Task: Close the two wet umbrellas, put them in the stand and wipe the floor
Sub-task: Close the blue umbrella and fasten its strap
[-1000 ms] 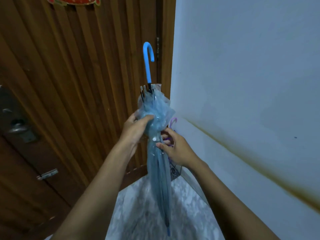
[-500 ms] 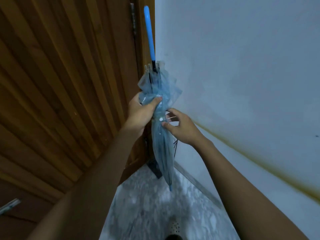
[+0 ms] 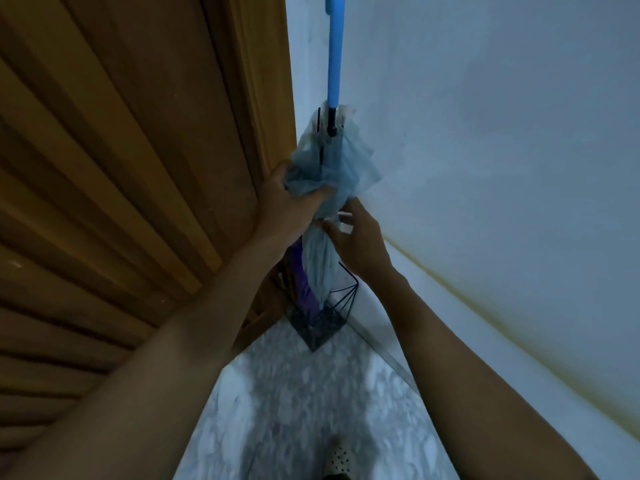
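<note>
I see a dim, bluish picture. The light is soft and I cannot tell where it comes from. The wall [image 3: 485, 133] right of the fingers [image 3: 348, 216] is the palest part. The door [image 3: 121, 168] left of them is darker, with shadow in its grooves. Those fingers, on the right hand [image 3: 360, 237], are smeared with blur, and the floor [image 3: 294, 393] below them is fuzzy. The umbrella [image 3: 332, 161] above them looks sharper. Straight lines bend near the edges.
</note>
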Demonstrator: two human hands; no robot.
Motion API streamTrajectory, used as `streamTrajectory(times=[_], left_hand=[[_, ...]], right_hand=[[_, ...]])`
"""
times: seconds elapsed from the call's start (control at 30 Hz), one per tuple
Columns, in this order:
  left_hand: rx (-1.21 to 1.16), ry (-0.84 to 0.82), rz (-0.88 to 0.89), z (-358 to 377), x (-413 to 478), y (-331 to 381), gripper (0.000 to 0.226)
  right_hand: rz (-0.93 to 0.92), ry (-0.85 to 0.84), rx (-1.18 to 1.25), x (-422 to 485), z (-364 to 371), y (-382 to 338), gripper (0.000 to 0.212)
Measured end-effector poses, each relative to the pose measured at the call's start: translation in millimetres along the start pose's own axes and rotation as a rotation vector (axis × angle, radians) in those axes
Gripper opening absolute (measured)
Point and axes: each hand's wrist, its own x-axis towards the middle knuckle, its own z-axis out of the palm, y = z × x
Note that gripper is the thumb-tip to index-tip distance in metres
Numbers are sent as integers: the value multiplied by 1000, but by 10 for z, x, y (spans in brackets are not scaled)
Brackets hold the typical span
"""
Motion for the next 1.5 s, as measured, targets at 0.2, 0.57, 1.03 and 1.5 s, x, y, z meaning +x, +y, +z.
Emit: streamTrajectory(times=[0.2,0.57,1.03,1.5], left_hand=[[-46,-32,-93,26,478,-649,41],[19,-62,-177,131,871,-2832,42],[164,-59,-137,283,1064,-4355,37],[593,-129,-71,202,1072,-4316,53]], right_hand=[[99,-9,43,294,306,577,26],[292,11,-137,149,1254,2435,32],[379,-110,-188,305,1664,3624,33],[414,39,-399,131,1504,3365,23]])
